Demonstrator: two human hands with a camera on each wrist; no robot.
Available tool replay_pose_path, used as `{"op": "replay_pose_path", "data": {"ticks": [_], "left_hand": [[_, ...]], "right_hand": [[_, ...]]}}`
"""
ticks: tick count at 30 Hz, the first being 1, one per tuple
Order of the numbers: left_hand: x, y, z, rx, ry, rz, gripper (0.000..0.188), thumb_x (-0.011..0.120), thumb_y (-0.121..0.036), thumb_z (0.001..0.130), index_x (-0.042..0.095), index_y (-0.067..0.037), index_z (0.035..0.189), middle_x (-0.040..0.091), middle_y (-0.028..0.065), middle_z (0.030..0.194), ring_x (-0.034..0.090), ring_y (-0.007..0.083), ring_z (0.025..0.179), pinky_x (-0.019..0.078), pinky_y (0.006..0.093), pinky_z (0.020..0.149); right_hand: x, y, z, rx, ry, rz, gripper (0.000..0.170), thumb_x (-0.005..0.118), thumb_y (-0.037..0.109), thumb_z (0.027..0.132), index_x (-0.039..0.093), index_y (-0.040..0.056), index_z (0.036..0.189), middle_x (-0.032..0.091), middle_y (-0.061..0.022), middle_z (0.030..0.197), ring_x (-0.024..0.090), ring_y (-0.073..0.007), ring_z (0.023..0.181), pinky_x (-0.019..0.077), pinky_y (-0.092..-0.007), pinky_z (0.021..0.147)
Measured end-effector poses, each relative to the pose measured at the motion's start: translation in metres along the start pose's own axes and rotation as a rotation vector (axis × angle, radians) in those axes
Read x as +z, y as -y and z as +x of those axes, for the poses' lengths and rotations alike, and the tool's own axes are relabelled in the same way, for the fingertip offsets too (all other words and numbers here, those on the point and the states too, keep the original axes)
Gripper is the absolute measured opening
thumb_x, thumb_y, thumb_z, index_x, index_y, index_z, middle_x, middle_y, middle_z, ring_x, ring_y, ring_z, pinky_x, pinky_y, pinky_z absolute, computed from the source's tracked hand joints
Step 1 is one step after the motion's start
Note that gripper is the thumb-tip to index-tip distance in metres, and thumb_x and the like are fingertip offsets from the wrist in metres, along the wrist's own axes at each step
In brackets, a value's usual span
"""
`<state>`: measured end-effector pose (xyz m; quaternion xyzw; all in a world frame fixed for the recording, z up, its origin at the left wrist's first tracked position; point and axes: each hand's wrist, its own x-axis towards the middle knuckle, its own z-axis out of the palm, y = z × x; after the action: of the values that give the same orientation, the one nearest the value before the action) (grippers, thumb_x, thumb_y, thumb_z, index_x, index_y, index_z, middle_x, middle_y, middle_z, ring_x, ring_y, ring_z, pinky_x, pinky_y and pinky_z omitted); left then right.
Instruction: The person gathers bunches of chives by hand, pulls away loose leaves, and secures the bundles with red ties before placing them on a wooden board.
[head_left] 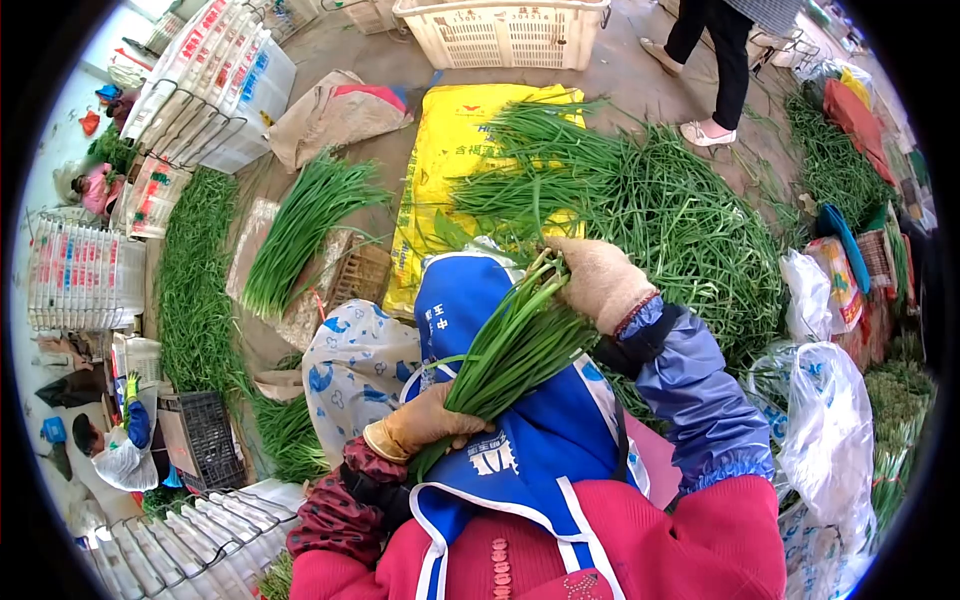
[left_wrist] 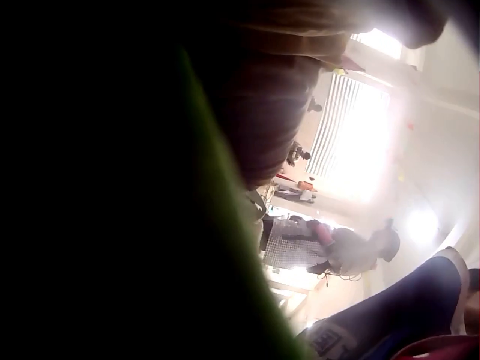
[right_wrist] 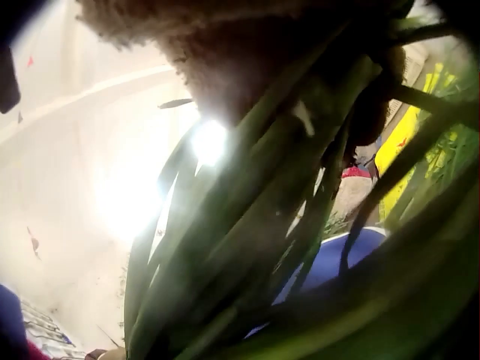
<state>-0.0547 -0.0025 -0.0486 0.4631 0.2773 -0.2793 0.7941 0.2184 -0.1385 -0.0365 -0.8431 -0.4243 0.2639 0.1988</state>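
A bunch of garlic chives (head_left: pixel 520 350) lies slantwise over the blue apron (head_left: pixel 540 460), its pale stem ends pointing up and away. My left hand (head_left: pixel 425 420), in a tan glove, grips the leafy lower part with the thumb across the leaves. My right hand (head_left: pixel 600 280), in a fuzzy beige glove, pinches at the stem ends, its fingertips partly hidden. Seen from the right wrist, the stems (right_wrist: pixel 247 202) run close below the fuzzy glove (right_wrist: pixel 225 67). The left wrist view is mostly dark, with one blurred green leaf edge (left_wrist: pixel 225 172).
A large heap of loose chives (head_left: pixel 680 220) spreads over a yellow sack (head_left: pixel 430 160) ahead. A neat pile of chives (head_left: pixel 310 220) lies to the left. White crates (head_left: pixel 215 90) stand stacked further left, plastic bags (head_left: pixel 825 430) at right. A person's legs (head_left: pixel 725 60) show behind the heap.
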Motion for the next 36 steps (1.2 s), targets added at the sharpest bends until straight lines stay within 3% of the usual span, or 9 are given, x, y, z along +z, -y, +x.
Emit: {"op": "replay_pose_path", "data": {"ticks": [5, 10, 13, 15, 18, 24, 30, 32, 36], "left_hand": [[0.005, 0.002, 0.004, 0.01, -0.004, -0.088, 0.032, 0.075, -0.005, 0.083, 0.062, 0.002, 0.111, 0.071, 0.0123, 0.09, 0.058, 0.0122, 0.056, 0.0472, 0.0232, 0.051], [0.002, 0.013, 0.001, 0.036, -0.023, -0.205, 0.034, 0.073, -0.004, 0.084, 0.061, 0.002, 0.115, 0.071, 0.0132, 0.09, 0.058, 0.0127, 0.057, 0.0476, 0.023, 0.051], [0.002, 0.016, -0.004, 0.055, -0.046, -0.255, 0.026, 0.072, -0.005, 0.084, 0.066, 0.003, 0.108, 0.072, 0.0112, 0.094, 0.058, 0.0116, 0.058, 0.049, 0.0235, 0.055], [0.004, 0.014, -0.005, 0.052, -0.073, -0.243, 0.026, 0.072, -0.005, 0.084, 0.066, 0.003, 0.108, 0.072, 0.0103, 0.093, 0.058, 0.0115, 0.059, 0.0492, 0.0235, 0.055], [0.006, 0.011, 0.0, 0.05, -0.096, -0.161, 0.027, 0.073, -0.005, 0.083, 0.066, 0.002, 0.108, 0.071, 0.0089, 0.091, 0.058, 0.0113, 0.059, 0.0492, 0.0233, 0.055], [0.005, 0.013, -0.005, 0.137, -0.148, -0.081, 0.033, 0.075, -0.002, 0.081, 0.065, 0.0, 0.112, 0.071, 0.01, 0.093, 0.058, 0.011, 0.06, 0.0492, 0.0224, 0.055], [0.007, 0.009, -0.014, 0.153, -0.149, -0.035, 0.027, 0.075, -0.004, 0.082, 0.067, 0.0, 0.108, 0.07, 0.0058, 0.087, 0.055, 0.0093, 0.057, 0.0454, 0.0226, 0.051], [0.008, 0.008, -0.016, 0.149, -0.152, 0.001, 0.029, 0.075, -0.004, 0.082, 0.067, -0.002, 0.109, 0.069, 0.0049, 0.086, 0.055, 0.0087, 0.057, 0.0451, 0.0226, 0.051], [0.002, 0.013, -0.011, 0.124, -0.131, 0.148, 0.035, 0.075, -0.006, 0.082, 0.066, -0.006, 0.115, 0.067, 0.0026, 0.082, 0.054, 0.007, 0.057, 0.045, 0.0222, 0.052]], "right_hand": [[0.003, -0.003, 0.002, 0.115, -0.068, -0.046, 0.039, 0.066, 0.017, 0.084, 0.061, 0.0117, 0.122, 0.069, -0.0193, 0.104, 0.066, -0.0372, 0.099, 0.0536, -0.0416, 0.084], [0.004, -0.106, 0.042, 0.348, -0.602, 0.48, 0.022, 0.057, 0.02, 0.095, 0.063, 0.0063, 0.111, 0.07, -0.009, 0.088, 0.064, -0.0225, 0.073, 0.0522, -0.0352, 0.068], [-0.034, -0.106, 0.016, 0.398, -0.441, 0.932, 0.014, 0.057, 0.018, 0.096, 0.063, 0.006, 0.096, 0.059, -0.001, 0.075, 0.051, -0.0114, 0.064, 0.044, -0.0256, 0.059], [-0.043, -0.065, -0.001, 0.324, -0.124, 0.702, 0.016, 0.058, 0.011, 0.094, 0.061, 0.0042, 0.108, 0.062, -0.003, 0.083, 0.054, -0.0121, 0.071, 0.0474, -0.0264, 0.064], [-0.045, -0.02, -0.02, 0.212, 0.372, 0.251, 0.057, 0.077, 0.021, 0.078, 0.058, 0.0046, 0.129, 0.067, -0.0125, 0.117, 0.063, -0.022, 0.104, 0.051, -0.0323, 0.092], [0.025, -0.027, -0.027, 0.158, 0.309, 0.422, 0.035, 0.069, 0.029, 0.083, 0.069, 0.0069, 0.11, 0.071, -0.0168, 0.097, 0.068, -0.0302, 0.09, 0.0523, -0.0387, 0.08], [0.036, -0.088, -0.007, 0.504, -0.179, 0.146, 0.025, 0.059, 0.021, 0.096, 0.066, 0.0116, 0.118, 0.072, -0.0132, 0.099, 0.069, -0.0263, 0.092, 0.056, -0.0387, 0.08], [0.006, -0.103, -0.007, 0.508, -0.226, 0.896, 0.032, 0.064, 0.018, 0.093, 0.06, 0.0091, 0.124, 0.069, -0.0122, 0.1, 0.067, -0.0215, 0.086, 0.0557, -0.0341, 0.075], [-0.032, -0.062, -0.021, 0.079, 0.24, 1.092, 0.084, 0.074, 0.013, 0.078, 0.032, 0.0066, 0.151, 0.064, -0.0153, 0.118, 0.061, -0.0214, 0.108, 0.0537, -0.0353, 0.084]]}}
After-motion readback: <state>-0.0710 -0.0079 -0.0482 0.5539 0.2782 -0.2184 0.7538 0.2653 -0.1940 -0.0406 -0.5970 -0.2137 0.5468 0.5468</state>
